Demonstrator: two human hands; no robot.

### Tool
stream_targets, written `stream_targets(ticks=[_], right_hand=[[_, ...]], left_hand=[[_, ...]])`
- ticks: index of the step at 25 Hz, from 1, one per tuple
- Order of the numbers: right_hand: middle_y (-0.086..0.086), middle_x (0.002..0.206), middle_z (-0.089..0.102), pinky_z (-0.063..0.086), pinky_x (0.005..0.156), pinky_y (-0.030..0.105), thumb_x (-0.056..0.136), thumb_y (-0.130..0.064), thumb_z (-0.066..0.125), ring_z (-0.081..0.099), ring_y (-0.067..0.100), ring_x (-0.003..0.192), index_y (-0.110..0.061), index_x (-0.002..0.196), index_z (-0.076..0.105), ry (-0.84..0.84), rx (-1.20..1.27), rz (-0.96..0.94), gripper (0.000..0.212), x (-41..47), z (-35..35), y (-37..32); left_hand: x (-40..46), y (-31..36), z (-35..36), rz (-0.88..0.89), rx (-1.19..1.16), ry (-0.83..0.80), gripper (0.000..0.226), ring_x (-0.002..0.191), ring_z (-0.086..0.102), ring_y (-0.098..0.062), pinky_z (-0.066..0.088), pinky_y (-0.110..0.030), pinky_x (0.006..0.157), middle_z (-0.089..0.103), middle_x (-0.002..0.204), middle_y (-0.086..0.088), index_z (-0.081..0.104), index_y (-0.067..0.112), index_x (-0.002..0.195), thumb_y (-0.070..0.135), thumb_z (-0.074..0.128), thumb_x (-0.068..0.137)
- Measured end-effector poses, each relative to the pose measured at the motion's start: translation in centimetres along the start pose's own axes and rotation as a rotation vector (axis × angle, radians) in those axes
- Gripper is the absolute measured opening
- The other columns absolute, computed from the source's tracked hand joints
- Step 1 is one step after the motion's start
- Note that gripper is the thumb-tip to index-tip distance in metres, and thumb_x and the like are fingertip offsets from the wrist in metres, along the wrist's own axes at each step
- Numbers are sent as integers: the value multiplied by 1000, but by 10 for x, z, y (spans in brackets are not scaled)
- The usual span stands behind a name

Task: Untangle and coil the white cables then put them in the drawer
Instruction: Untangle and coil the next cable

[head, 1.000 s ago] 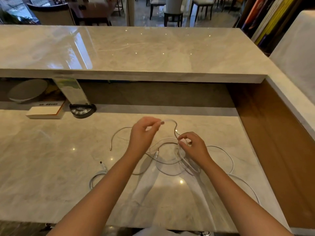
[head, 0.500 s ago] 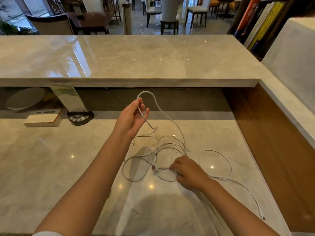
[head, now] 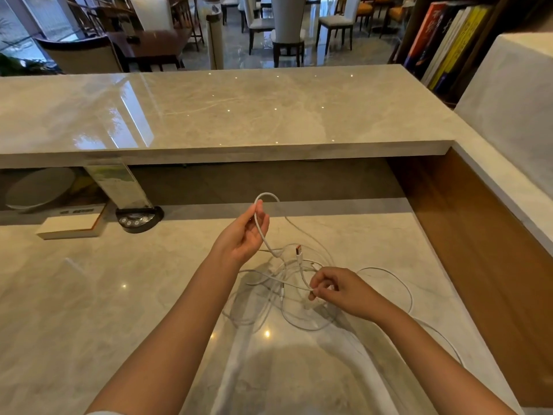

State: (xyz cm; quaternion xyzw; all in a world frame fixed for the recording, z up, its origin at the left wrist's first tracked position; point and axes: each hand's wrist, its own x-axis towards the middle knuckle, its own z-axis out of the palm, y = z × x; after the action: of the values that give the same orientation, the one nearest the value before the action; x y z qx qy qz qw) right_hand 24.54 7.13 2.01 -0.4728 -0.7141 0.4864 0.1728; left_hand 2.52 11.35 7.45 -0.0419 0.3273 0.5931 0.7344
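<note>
A tangle of thin white cables (head: 278, 298) lies on the marble desk (head: 89, 310) in front of me. My left hand (head: 244, 235) is raised above the desk and pinches one cable, which arches over my fingers as a loop (head: 267, 195). An orange-tipped USB plug (head: 298, 251) hangs in the air between my hands. My right hand (head: 341, 290) is lower, just above the pile, pinching a strand at its right side. One long cable (head: 410, 295) curves away to the right toward the desk's near edge. No drawer is visible.
A raised marble counter (head: 239, 115) spans the back, with a shelf gap under it. At the left sit a white box (head: 70, 226), a black round button device (head: 139, 218) and a clear sign stand (head: 119, 184). A wooden side panel (head: 478, 250) bounds the right.
My left hand lifted a cable loop from the pile and holds it up. My right hand dropped to the pile, then rose slightly pinching a strand. The USB plug now hangs free.
</note>
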Motion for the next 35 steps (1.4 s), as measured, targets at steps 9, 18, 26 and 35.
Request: stream_targets(ticks=[9, 18, 26, 35], right_hand=[[-6, 58, 55, 36, 53, 11, 92, -10, 53, 45, 2, 52, -10, 88, 70, 66, 406, 202, 17, -1, -4, -12], [-2, 62, 47, 32, 57, 19, 94, -12, 48, 40, 6, 57, -15, 73, 62, 401, 576, 23, 25, 6, -49, -48], [-4, 60, 65, 37, 53, 17, 89, -4, 53, 44, 10, 51, -8, 76, 67, 512, 703, -31, 19, 15, -47, -68], [0, 62, 62, 39, 54, 21, 88, -6, 56, 50, 9, 51, -9, 80, 68, 540, 693, -47, 15, 23, -39, -89]], left_hand=[[-1, -5, -2, -9, 181, 32, 19, 51, 65, -6, 57, -23, 63, 65, 57, -4, 64, 0, 91, 10, 49, 94], [1, 3, -3, 30, 380, 27, 18, 52, 63, -4, 57, -20, 60, 65, 62, -2, 64, 3, 91, 12, 49, 95], [-33, -51, 8, 1051, 1563, -109, 48, 128, 40, -4, 27, -13, 106, 42, 137, 11, 46, 16, 135, 21, 59, 90], [-43, -65, 14, 543, 1312, -259, 12, 89, 65, 0, 48, -10, 73, 72, 94, 3, 68, 18, 94, 16, 58, 89]])
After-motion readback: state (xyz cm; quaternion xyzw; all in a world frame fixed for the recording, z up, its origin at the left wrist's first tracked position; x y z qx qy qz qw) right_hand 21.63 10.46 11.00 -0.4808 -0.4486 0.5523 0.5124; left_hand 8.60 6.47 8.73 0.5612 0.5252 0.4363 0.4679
